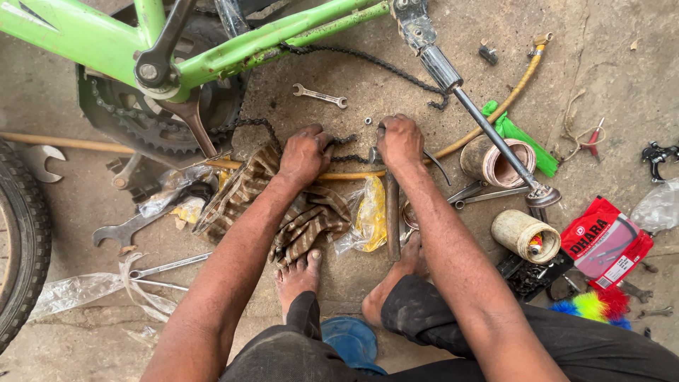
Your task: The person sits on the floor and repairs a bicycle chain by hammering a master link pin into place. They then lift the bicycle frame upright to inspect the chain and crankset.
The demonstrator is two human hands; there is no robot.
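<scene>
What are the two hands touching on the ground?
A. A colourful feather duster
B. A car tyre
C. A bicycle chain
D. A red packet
C: the left hand and the right hand both press on the dark bicycle chain, which lies stretched between them on the concrete floor below the green bicycle frame.

**Out of sight and cut off**

The green bicycle frame [212, 49] runs off the upper edge; the tyre [18, 240] is cut by the left edge. The fingers of both hands curl under, hiding what they pinch on the chain [344, 141]. The small nuts [368, 121] are too tiny to identify.
</scene>
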